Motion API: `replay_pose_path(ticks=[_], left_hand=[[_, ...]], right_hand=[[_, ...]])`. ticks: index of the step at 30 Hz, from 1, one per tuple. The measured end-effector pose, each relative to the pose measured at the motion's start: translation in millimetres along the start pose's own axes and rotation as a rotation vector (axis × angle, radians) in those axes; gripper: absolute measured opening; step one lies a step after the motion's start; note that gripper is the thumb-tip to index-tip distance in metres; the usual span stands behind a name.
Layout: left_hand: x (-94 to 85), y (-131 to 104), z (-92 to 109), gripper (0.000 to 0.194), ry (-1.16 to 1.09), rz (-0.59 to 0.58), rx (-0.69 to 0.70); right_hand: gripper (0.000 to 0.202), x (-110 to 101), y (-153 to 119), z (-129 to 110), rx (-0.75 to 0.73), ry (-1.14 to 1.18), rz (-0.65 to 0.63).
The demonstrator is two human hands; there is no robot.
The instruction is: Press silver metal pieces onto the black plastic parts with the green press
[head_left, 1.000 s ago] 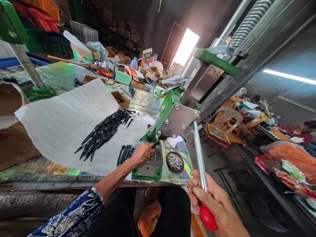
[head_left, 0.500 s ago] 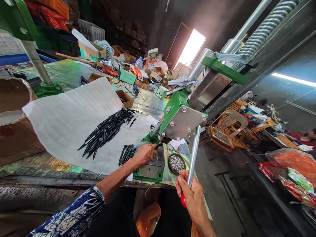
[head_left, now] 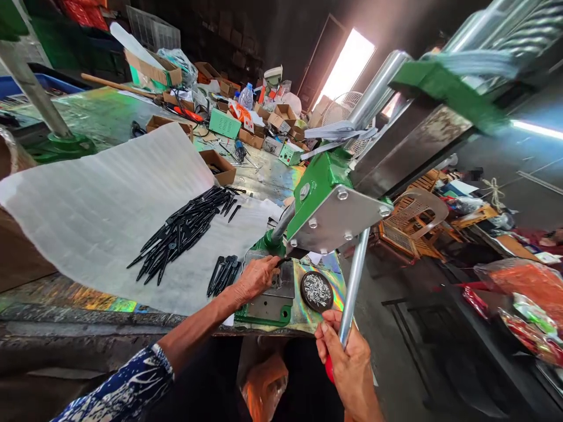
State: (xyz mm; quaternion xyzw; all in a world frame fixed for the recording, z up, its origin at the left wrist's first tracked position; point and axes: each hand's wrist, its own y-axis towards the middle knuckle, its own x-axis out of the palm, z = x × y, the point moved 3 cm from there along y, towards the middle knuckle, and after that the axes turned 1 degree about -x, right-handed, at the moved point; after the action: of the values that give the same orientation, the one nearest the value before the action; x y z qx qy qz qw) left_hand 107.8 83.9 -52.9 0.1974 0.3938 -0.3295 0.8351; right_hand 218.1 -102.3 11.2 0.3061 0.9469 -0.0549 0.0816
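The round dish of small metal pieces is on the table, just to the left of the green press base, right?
Not to the left: the head view shows the round dish of small metal pieces to the right of the green press base.

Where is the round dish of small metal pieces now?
In the head view, the round dish sits right of the press's green base, near the table's front edge, just beyond the right hand.

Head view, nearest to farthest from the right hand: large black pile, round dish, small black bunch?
1. Round dish, just beyond the right hand.
2. Small black bunch, left of the press base.
3. Large black pile, farther left, on the white sheet.
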Motion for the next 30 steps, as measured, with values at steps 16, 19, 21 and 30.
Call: replay_pose_path(ticks=[16,19,21,30], left_hand=[[-5.6,1.4,1.8,0.017,0.047,0.038,0.008],[-6.0,-0.2,4.5,0.016,0.065,0.035,-0.004],[-5.6,0.2,4.1,0.015,0.069,0.036,0.005],[-0.3,0.9,-0.8,0.016,0.124,-0.029,0.048]], right_hand=[[0.035,-3.0,-17.3,-20.0,-0.031,-0.024,0.047],[0.04,-14.2,-37.6,-49.3,-0.035,-0.012,0.115],[0.047,-21.0,-46.1,-63.2,-0.016,-0.036,0.107],[0.054,-26.4,-50.0,-69.8,0.065,-0.007,0.109]])
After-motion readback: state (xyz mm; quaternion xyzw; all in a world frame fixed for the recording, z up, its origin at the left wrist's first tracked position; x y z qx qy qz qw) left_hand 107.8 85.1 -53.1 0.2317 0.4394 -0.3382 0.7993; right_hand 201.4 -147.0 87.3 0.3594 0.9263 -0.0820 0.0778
